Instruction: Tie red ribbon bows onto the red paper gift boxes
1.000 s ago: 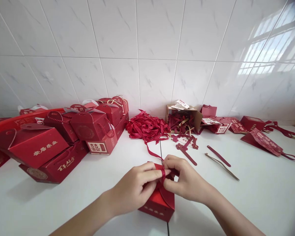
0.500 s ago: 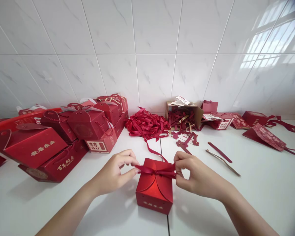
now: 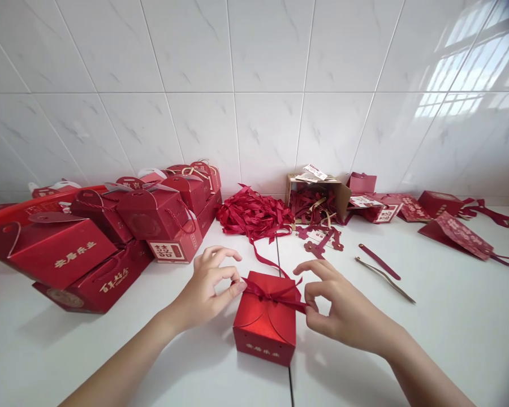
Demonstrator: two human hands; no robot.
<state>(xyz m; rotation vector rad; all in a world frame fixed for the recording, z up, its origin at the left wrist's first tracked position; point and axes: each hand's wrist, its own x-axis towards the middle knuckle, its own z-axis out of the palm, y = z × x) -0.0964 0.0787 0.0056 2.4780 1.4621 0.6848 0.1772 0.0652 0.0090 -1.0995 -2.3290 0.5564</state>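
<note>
A small red gift box (image 3: pixel 265 325) with curved top flaps and gold lettering stands on the white counter (image 3: pixel 449 339) near me. A red ribbon (image 3: pixel 275 294) is knotted across its top. My left hand (image 3: pixel 206 285) pinches the ribbon's left end at the box's upper left corner. On the other side, my right hand (image 3: pixel 337 308) pinches the ribbon's right end between thumb and forefinger, the other fingers spread. A loose ribbon tail runs from the box back toward the ribbon heap (image 3: pixel 254 215).
Stacked red gift boxes (image 3: pixel 110 237) fill the left side. A cardboard box (image 3: pixel 318 198) of red tags lies against the tiled wall, with loose tags (image 3: pixel 322 240) and strips (image 3: pixel 379 263) in front. Flat red bags (image 3: pixel 458 234) lie at the right.
My hands moved apart from over the box top and drew the ribbon into a knot. Since half a second ago the ribbon ends angle lower and my fingers have loosened slightly.
</note>
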